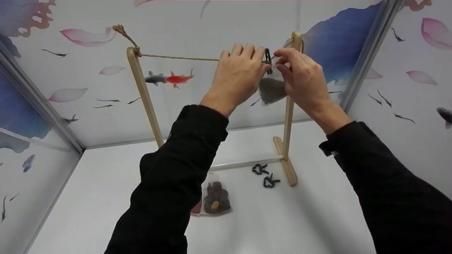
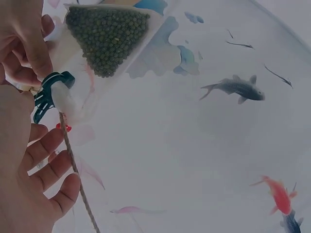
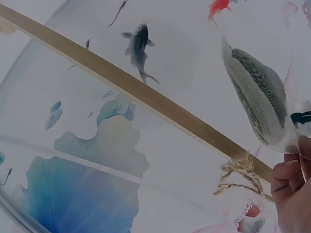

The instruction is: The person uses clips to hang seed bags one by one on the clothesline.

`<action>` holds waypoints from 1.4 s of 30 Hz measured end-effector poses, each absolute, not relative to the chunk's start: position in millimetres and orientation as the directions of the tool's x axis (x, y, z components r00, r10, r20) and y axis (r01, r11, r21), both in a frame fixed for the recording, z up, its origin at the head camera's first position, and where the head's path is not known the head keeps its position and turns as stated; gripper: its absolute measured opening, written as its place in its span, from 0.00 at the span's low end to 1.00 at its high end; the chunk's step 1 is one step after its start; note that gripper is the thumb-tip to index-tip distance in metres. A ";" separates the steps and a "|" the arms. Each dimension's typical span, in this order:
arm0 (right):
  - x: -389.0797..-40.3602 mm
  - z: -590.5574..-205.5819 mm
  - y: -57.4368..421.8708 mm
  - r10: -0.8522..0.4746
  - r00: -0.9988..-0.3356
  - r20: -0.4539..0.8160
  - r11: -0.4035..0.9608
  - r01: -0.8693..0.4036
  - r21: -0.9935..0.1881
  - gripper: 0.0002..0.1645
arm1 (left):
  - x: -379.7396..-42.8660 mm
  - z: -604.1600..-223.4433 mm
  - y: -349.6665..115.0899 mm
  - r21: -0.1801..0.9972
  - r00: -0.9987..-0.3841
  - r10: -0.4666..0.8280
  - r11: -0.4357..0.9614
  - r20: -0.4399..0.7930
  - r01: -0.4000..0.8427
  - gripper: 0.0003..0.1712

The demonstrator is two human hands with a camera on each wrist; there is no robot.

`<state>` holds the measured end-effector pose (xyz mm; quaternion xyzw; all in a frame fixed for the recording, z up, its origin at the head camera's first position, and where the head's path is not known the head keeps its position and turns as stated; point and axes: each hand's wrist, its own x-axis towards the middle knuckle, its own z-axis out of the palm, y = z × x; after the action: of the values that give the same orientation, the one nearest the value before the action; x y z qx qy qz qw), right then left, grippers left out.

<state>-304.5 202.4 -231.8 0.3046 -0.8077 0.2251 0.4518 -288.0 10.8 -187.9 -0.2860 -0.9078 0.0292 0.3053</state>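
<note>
A cord (image 1: 180, 57) runs between two wooden posts. At its right part, my left hand (image 1: 240, 74) pinches a dark green plastic clip (image 1: 268, 61). The clip sits over the cord and a whitish corner of a clear bag (image 2: 107, 39) filled with small green beans. My right hand (image 1: 303, 77) pinches the top of this bag beside the clip, and the beans hang below the fingers. In the left wrist view the other fingers of the left hand lie loosely curled by the cord. The left thumb is partly hidden there.
Two more dark clips (image 1: 261, 171) lie on the white table near the foot of the right post (image 1: 289, 130). A clear bag of dark brown round pieces (image 1: 216, 199) lies there too, beside a reddish bag (image 1: 196, 209) mostly behind the left sleeve. The left post (image 1: 144, 95) stands opposite.
</note>
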 end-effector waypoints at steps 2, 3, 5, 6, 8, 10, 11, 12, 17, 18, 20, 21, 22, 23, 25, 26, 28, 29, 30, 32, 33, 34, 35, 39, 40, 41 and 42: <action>-304.1 -235.0 203.0 -0.275 -0.421 0.864 0.712 -0.693 -0.112 0.15 | -288.6 -191.4 9.9 -0.237 -0.637 0.537 0.834 0.553 0.498 0.28; -304.1 -236.5 203.0 -0.268 -0.429 0.863 0.711 -0.693 -0.124 0.15 | -289.0 -193.1 9.6 -0.240 -0.629 0.537 0.834 0.562 0.497 0.27; -304.2 -239.5 203.0 -0.255 -0.443 0.859 0.708 -0.691 -0.146 0.15 | -289.4 -196.6 8.8 -0.242 -0.614 0.534 0.834 0.581 0.495 0.24; -304.4 -240.7 203.0 -0.253 -0.446 0.858 0.707 -0.691 -0.150 0.15 | -289.4 -198.3 8.5 -0.242 -0.607 0.532 0.834 0.591 0.496 0.23; -304.7 -242.6 202.6 -0.245 -0.453 0.857 0.705 -0.690 -0.163 0.15 | -289.5 -202.2 7.9 -0.244 -0.590 0.530 0.833 0.610 0.497 0.21; -305.1 -244.2 202.4 -0.236 -0.457 0.857 0.702 -0.690 -0.175 0.16 | -289.3 -206.3 7.3 -0.245 -0.573 0.528 0.831 0.627 0.498 0.20; -305.3 -244.9 202.3 -0.232 -0.459 0.858 0.702 -0.689 -0.178 0.16 | -289.3 -208.4 7.0 -0.246 -0.565 0.528 0.830 0.634 0.500 0.20; -305.3 -245.5 202.1 -0.229 -0.460 0.858 0.703 -0.688 -0.182 0.16 | -289.3 -210.5 6.7 -0.246 -0.558 0.528 0.829 0.641 0.502 0.21; -304.3 -250.2 201.5 -0.206 -0.477 0.854 0.705 -0.678 -0.209 0.16 | -291.0 -222.0 5.5 -0.253 -0.535 0.531 0.824 0.656 0.508 0.24; -303.8 -251.2 201.4 -0.201 -0.479 0.854 0.705 -0.676 -0.213 0.16 | -291.3 -224.6 5.1 -0.258 -0.526 0.534 0.821 0.662 0.509 0.25; -302.7 -253.4 201.2 -0.192 -0.480 0.856 0.706 -0.674 -0.219 0.16 | -292.1 -230.2 4.3 -0.271 -0.501 0.540 0.815 0.676 0.513 0.26; -302.0 -254.9 201.2 -0.185 -0.480 0.857 0.704 -0.673 -0.225 0.16 | -292.5 -233.3 3.9 -0.276 -0.485 0.542 0.811 0.686 0.516 0.26; -301.3 -256.4 201.3 -0.179 -0.479 0.859 0.701 -0.675 -0.231 0.16 | -292.6 -236.5 3.3 -0.281 -0.472 0.545 0.807 0.693 0.519 0.27; -300.4 -258.1 201.4 -0.173 -0.478 0.861 0.697 -0.677 -0.235 0.16 | -292.9 -239.9 2.7 -0.284 -0.458 0.546 0.803 0.702 0.524 0.27; -298.3 -262.0 201.7 -0.158 -0.475 0.866 0.687 -0.683 -0.249 0.16 | -293.1 -246.7 1.6 -0.285 -0.436 0.547 0.797 0.714 0.533 0.27; -296.8 -264.2 202.0 -0.152 -0.473 0.868 0.679 -0.688 -0.257 0.16 | -293.0 -250.1 1.2 -0.282 -0.430 0.547 0.794 0.719 0.539 0.27; -292.9 -268.7 202.5 -0.145 -0.469 0.871 0.668 -0.696 -0.263 0.17 | -292.4 -256.4 0.3 -0.272 -0.421 0.543 0.790 0.727 0.549 0.27; -290.4 -271.2 202.7 -0.142 -0.466 0.873 0.665 -0.698 -0.265 0.17 | -291.8 -259.6 -0.2 -0.266 -0.417 0.540 0.788 0.731 0.555 0.26; -287.9 -274.1 203.0 -0.137 -0.462 0.876 0.658 -0.703 -0.268 0.17 | -291.0 -262.9 -0.8 -0.257 -0.413 0.535 0.787 0.737 0.561 0.26; -282.3 -280.6 203.5 -0.126 -0.452 0.883 0.649 -0.711 -0.272 0.17 | -289.1 -270.0 -1.7 -0.237 -0.403 0.523 0.783 0.751 0.575 0.27; -279.3 -284.6 204.0 -0.120 -0.447 0.886 0.646 -0.713 -0.272 0.17 | -287.8 -274.0 -2.5 -0.227 -0.400 0.517 0.782 0.757 0.581 0.27; -276.5 -288.9 204.5 -0.112 -0.442 0.890 0.640 -0.717 -0.276 0.17 | -286.4 -278.3 -3.5 -0.215 -0.398 0.510 0.780 0.763 0.587 0.27; -273.8 -293.8 204.9 -0.107 -0.439 0.892 0.632 -0.723 -0.280 0.18 | -285.0 -283.1 -4.7 -0.202 -0.397 0.503 0.778 0.768 0.595 0.27; -263.4 -317.6 209.2 -0.116 -0.438 0.891 0.598 -0.747 -0.289 0.20 | -278.5 -304.3 -9.8 -0.125 -0.401 0.467 0.759 0.788 0.639 0.27; -261.2 -324.5 211.0 -0.127 -0.442 0.888 0.591 -0.753 -0.290 0.20 | -276.7 -310.0 -10.9 -0.099 -0.404 0.455 0.751 0.793 0.653 0.26; -259.4 -332.1 213.2 -0.141 -0.447 0.883 0.585 -0.757 -0.291 0.21 | -274.8 -315.9 -11.7 -0.074 -0.406 0.444 0.742 0.798 0.667 0.26; -257.5 -339.9 215.8 -0.155 -0.456 0.876 0.579 -0.761 -0.293 0.21 | -272.7 -322.1 -12.4 -0.046 -0.410 0.431 0.732 0.804 0.680 0.25</action>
<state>-257.5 215.8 -339.9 0.2945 -0.7774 0.3516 0.4304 -272.7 -12.4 -322.1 -0.3360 -0.8269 -0.1457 0.4269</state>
